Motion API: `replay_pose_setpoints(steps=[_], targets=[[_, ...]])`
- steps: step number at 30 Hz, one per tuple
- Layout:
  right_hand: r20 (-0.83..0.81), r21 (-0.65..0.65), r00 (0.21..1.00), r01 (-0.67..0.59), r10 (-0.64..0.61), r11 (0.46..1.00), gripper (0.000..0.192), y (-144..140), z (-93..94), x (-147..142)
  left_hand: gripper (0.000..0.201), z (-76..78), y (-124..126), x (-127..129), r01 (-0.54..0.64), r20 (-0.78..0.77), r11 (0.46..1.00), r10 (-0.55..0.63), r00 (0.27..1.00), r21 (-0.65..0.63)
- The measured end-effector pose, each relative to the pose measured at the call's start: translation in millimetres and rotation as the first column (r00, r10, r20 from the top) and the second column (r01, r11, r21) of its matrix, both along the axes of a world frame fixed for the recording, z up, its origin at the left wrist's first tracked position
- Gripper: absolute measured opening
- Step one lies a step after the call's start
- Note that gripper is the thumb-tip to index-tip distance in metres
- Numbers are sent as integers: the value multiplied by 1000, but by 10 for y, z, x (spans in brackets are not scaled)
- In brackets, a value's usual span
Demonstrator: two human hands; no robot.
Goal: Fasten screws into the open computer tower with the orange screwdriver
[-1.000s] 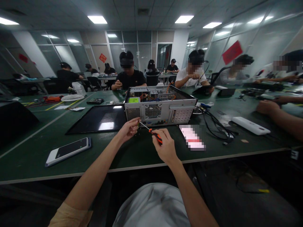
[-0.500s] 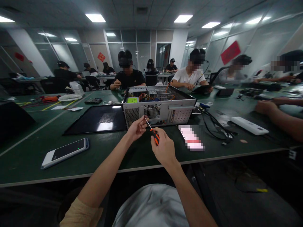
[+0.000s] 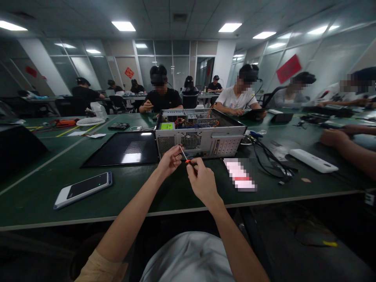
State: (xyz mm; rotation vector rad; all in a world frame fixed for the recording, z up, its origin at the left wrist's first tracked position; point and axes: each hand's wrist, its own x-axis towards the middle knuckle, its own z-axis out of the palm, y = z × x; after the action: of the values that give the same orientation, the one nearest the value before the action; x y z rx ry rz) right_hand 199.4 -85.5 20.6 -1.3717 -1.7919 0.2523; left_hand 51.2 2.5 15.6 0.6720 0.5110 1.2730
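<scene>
My right hand point(image 3: 201, 181) grips the orange handle of a small screwdriver point(image 3: 185, 156), whose thin shaft points up and away. My left hand point(image 3: 169, 159) pinches the shaft near its tip; whether a screw sits between those fingers is too small to tell. Both hands hover just in front of the rear panel of an open grey computer case point(image 3: 199, 135) lying on the green table point(image 3: 44, 188). Coloured wires and a green-labelled part show inside the case.
The case's black side panel point(image 3: 123, 149) lies flat to its left. A white-edged phone point(image 3: 84, 189) rests near the front left. Black cables point(image 3: 267, 154) and a white power strip point(image 3: 313, 160) lie to the right. Another person's forearm point(image 3: 349, 150) rests at the right edge; several people sit across.
My hands have drawn closer together and risen towards the case's rear panel. The screwdriver has swung from nearly level to steeply upright, with less of its orange handle showing.
</scene>
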Motion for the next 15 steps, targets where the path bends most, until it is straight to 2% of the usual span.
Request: replay_pose_setpoints(steps=[4,7,11,15], targets=[[-73,-47,996,-49,45,998,14,8,41,44,16,12,13,3,36,48,999,-35,998,-19],[-83,-19,995,-60,58,998,12,12,49,58,14,20,19,3,19,51,1000,-18,999,-22],[-53,39,998,-30,32,999,13,21,40,63,15,29,21,-2,11,33,999,-10,999,-48],[6,62,1000,-7,6,998,14,29,41,64,20,31,21,-5,7,34,1000,-7,999,-20]])
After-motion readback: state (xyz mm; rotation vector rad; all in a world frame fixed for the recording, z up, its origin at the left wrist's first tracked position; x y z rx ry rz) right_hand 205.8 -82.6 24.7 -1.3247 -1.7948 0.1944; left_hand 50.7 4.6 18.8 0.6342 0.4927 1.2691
